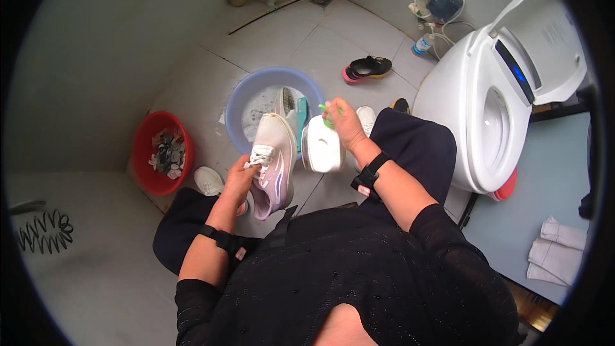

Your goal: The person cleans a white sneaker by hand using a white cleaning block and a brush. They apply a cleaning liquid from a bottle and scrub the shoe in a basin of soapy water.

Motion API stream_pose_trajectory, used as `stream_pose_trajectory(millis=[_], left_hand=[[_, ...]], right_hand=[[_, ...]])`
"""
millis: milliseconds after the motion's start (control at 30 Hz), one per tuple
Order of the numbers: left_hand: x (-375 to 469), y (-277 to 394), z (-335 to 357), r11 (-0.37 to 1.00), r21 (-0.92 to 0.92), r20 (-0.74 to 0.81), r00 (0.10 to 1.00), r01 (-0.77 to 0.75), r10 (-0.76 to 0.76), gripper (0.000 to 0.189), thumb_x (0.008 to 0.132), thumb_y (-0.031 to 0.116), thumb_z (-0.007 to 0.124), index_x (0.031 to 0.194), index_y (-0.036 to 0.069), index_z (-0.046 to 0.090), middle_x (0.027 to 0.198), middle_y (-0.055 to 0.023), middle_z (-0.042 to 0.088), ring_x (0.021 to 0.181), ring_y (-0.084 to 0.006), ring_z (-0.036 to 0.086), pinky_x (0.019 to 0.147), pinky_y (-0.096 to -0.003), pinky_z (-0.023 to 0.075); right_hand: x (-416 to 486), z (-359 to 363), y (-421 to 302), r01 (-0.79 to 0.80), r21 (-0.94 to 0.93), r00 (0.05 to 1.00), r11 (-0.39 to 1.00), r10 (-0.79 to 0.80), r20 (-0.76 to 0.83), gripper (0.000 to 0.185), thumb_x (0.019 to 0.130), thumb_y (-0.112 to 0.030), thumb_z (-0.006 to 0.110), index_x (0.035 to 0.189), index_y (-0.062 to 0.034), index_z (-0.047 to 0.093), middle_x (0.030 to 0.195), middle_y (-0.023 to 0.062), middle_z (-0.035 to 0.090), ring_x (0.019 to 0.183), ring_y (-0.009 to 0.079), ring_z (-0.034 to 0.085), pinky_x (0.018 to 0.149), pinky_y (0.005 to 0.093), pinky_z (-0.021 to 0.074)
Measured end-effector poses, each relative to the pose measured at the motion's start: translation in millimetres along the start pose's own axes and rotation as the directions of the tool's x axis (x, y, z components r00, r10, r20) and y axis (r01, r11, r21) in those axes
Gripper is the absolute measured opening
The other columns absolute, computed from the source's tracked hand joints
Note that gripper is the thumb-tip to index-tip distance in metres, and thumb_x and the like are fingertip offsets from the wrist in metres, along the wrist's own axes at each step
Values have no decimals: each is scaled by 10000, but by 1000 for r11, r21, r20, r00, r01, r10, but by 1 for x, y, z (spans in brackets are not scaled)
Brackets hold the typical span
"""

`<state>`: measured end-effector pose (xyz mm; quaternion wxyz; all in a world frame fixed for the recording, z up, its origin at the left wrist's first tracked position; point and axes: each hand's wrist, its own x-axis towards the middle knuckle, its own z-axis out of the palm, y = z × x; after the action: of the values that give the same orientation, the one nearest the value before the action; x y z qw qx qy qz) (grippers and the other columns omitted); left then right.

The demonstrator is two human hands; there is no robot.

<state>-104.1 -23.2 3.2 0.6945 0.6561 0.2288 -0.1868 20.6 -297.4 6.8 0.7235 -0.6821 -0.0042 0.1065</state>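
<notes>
My left hand (239,179) grips a pale pink sneaker (276,163) by its side near the white laces, with the toe pointing at the basin. In my right hand (345,127) is the green top of a white plastic bottle (325,146), which lies tilted beside the sneaker. The blue plastic basin (232,110) in front holds foamy water (257,105). Inside it another shoe (286,98) shows part of its sole. A teal brush (301,122) leans there, partly hidden behind the sneaker.
Left stands a red basin (139,163) of crumpled scraps. A black shoe (367,67) lies beyond the blue basin. A white toilet (456,105) with raised lid is at right, near a small bottle (423,44) and hoses. A folded cloth (552,254) rests on a grey-blue surface.
</notes>
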Motion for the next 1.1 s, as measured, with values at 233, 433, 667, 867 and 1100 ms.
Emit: stream_pose_trajectory(millis=[233,433,667,867,1100], left_hand=[[7,4,12,993,73,56,995,-89,85,161,856,82,585,1011,42,607,852,-4,606,781,-91,539,695,-248,437],[9,-6,17,976,205,118,992,-76,53,182,874,44,555,1051,30,590,905,0,604,825,-95,543,735,-240,431],[15,-24,1,908,364,119,978,-205,172,196,862,19,560,1055,22,595,905,-4,605,845,-102,547,757,-248,442],[22,-29,-4,898,389,94,979,-205,183,219,858,16,564,1075,24,593,937,-6,597,869,-111,546,778,-255,441],[19,-10,3,922,379,9,997,-79,82,202,845,29,581,1046,19,605,947,-29,581,877,-136,545,791,-268,439]], right_hand=[[-9,-49,13,-73,-232,992,970,47,-115,302,926,-247,540,709,-45,479,650,20,527,624,92,475,594,256,413],[4,-57,60,-140,-127,975,982,115,-188,343,911,-263,580,674,-37,476,626,13,509,599,105,478,587,266,423],[29,-39,95,-275,48,915,960,277,-293,302,878,-237,618,658,-73,491,634,6,488,600,103,503,578,249,417],[41,-33,101,-205,212,940,956,252,-228,294,856,-217,623,629,-79,499,602,-6,491,556,84,462,535,256,387],[47,-16,99,-229,245,945,942,276,-177,316,852,-168,619,595,-102,447,576,-28,442,514,77,422,488,246,355]])
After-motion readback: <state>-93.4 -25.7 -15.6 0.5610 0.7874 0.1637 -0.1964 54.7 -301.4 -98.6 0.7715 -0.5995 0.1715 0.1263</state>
